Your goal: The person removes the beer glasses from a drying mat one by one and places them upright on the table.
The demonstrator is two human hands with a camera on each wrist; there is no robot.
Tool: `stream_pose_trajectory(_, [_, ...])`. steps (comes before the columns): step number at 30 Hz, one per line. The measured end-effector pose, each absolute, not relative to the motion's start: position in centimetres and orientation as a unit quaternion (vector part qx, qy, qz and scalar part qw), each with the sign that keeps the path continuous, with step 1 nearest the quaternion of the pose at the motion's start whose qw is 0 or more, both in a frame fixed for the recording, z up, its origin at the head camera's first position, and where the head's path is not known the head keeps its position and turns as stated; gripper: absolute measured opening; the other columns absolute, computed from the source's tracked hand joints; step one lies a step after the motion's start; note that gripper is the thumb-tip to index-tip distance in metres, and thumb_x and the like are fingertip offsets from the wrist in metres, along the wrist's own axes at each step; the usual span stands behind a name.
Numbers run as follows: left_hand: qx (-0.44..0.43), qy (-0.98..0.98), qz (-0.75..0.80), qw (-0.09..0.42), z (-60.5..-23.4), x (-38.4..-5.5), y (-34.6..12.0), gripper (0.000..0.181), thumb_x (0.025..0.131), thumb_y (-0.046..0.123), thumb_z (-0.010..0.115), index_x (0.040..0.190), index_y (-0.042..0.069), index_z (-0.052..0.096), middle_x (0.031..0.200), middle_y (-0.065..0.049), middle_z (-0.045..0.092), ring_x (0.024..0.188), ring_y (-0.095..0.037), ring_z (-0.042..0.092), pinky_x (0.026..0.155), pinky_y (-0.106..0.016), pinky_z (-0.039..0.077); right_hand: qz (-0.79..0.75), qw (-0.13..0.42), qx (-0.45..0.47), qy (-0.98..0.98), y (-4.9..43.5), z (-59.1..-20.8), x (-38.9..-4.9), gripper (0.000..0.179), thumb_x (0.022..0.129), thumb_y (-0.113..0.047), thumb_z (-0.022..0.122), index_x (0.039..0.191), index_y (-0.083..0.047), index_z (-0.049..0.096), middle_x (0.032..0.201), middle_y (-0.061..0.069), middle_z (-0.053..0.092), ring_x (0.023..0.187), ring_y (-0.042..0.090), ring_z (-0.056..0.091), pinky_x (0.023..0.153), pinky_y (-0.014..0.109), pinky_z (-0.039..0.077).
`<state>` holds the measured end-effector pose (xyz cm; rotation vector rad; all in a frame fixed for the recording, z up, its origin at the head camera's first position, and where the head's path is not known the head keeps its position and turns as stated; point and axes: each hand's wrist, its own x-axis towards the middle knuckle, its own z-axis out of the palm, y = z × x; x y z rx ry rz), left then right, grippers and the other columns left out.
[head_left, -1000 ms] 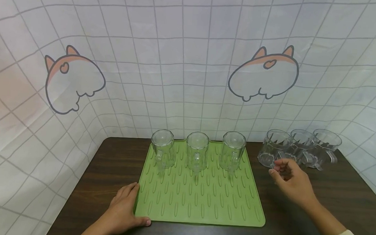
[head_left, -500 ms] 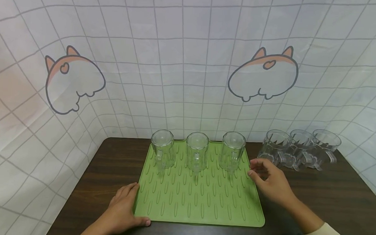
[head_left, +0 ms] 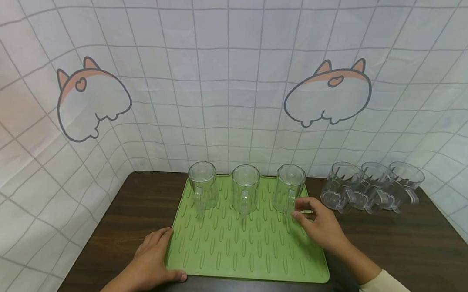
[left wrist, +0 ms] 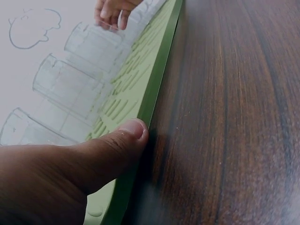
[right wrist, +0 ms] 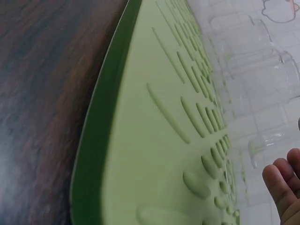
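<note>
Three clear glass mugs, a left one [head_left: 202,181], a middle one [head_left: 246,183] and a right one [head_left: 287,183], stand in a row at the back of a ribbed green mat [head_left: 248,262], handles toward me. My left hand [head_left: 150,262] rests at the mat's front left corner, its thumb [left wrist: 126,133] along the front edge in the left wrist view. Beside the right mug's handle is my right hand [head_left: 321,224], above the mat. Its fingers are loosely bent; in the right wrist view the fingertips [right wrist: 276,180] hold nothing. Contact with the handle cannot be told.
Three more clear mugs [head_left: 342,185] stand close together on the dark wooden table [head_left: 410,245], right of the mat. A white gridded sheet [head_left: 245,77] with cartoon animals hangs behind and at both sides.
My right hand has moved left, from beside the mugs on the table to the right mug on the mat. The left hand and all the mugs have stayed in place.
</note>
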<state>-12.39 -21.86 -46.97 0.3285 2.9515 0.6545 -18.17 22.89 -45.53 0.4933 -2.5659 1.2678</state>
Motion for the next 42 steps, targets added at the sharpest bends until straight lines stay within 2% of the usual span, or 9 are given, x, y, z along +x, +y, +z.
stream_pose_trajectory(5, [0.11, 0.97, 0.214, 0.048, -47.1, -12.4, -21.9, 0.131, 0.057, 0.071, 0.089, 0.15, -0.007, 0.041, 0.151, -0.024, 0.042, 0.138, -0.047, 0.038, 0.104, -0.069, 0.035, 0.436, 0.126, 0.157, -0.877, 22.2, -45.6, -18.4, 0.028, 0.096, -0.007, 0.072, 0.122, -0.001, 0.062, 0.115, 0.011, 0.067, 0.106, 0.031, 0.066, 0.086, 0.04, 0.057])
stream_pose_trajectory(10, [0.111, 0.97, 0.213, 0.045, -47.1, -12.4, -21.9, 0.131, 0.057, 0.071, 0.089, 0.15, -0.008, 0.041, 0.151, -0.024, 0.043, 0.137, -0.047, 0.039, 0.103, -0.068, 0.036, 0.44, 0.124, 0.147, -0.877, 21.7, -45.6, -18.6, 0.025, 0.095, -0.005, 0.074, 0.118, -0.003, 0.063, 0.112, 0.01, 0.069, 0.103, 0.029, 0.068, 0.083, 0.036, 0.058])
stream_pose_trajectory(23, [0.11, 0.97, 0.214, 0.043, -47.2, -12.2, -21.9, 0.13, 0.058, 0.07, 0.089, 0.15, -0.007, 0.042, 0.15, -0.024, 0.043, 0.136, -0.045, 0.04, 0.104, -0.066, 0.037, 0.438, 0.118, 0.134, -0.881, 21.3, -45.7, -18.8, 0.018, 0.094, -0.006, 0.074, 0.109, -0.007, 0.064, 0.101, 0.002, 0.069, 0.096, 0.023, 0.07, 0.081, 0.033, 0.057])
stream_pose_trajectory(37, [0.112, 0.969, 0.214, 0.051, -47.1, -12.4, -21.9, 0.129, 0.058, 0.072, 0.089, 0.15, -0.007, 0.042, 0.151, -0.024, 0.042, 0.136, -0.046, 0.039, 0.103, -0.068, 0.036, 0.448, 0.092, 0.143, -0.878, 21.8, -45.2, -17.2, 0.017, 0.094, -0.004, 0.073, 0.106, -0.008, 0.062, 0.099, 0.0, 0.069, 0.094, 0.02, 0.072, 0.08, 0.03, 0.058])
stream_pose_trajectory(42, [0.112, 0.969, 0.215, 0.049, -47.0, -12.5, -21.8, 0.129, 0.058, 0.07, 0.09, 0.149, -0.007, 0.042, 0.15, -0.024, 0.042, 0.136, -0.047, 0.039, 0.103, -0.068, 0.036, 0.439, 0.102, 0.159, -0.878, 22.0, -45.1, -16.4, 0.019, 0.092, -0.002, 0.075, 0.105, -0.01, 0.062, 0.097, -0.002, 0.069, 0.093, 0.018, 0.071, 0.08, 0.031, 0.058])
